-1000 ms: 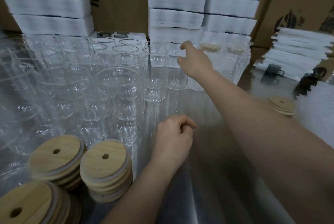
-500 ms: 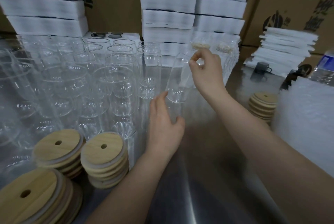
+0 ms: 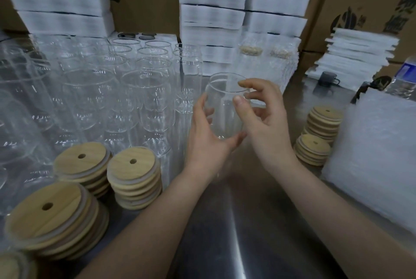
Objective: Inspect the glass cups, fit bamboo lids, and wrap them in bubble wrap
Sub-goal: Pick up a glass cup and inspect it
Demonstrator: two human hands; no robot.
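Well to the left of the held glass cup (image 3: pixel 222 98), three stacks of bamboo lids (image 3: pixel 132 166) sit on the metal table (image 3: pixel 236 233). A crowd of empty glass cups (image 3: pixel 144 92) stands upright behind them.

The left hand (image 3: pixel 207 143) grasps the lower half of the held glass cup. Its thumb lies under the near bottom edge, and its fingers curl round the far side, seen through the glass. The cup is upright, mouth open, held above the table.

The right hand (image 3: pixel 267 125) pinches the cup's rim on its right side between thumb (image 3: pixel 239 102) and forefinger. Its other fingers are loosely curled, and contact with the glass cannot be made out.

Right of the cup stand two more lid stacks (image 3: pixel 322 125), with a pile of bubble wrap (image 3: pixel 371 155) just beside them.
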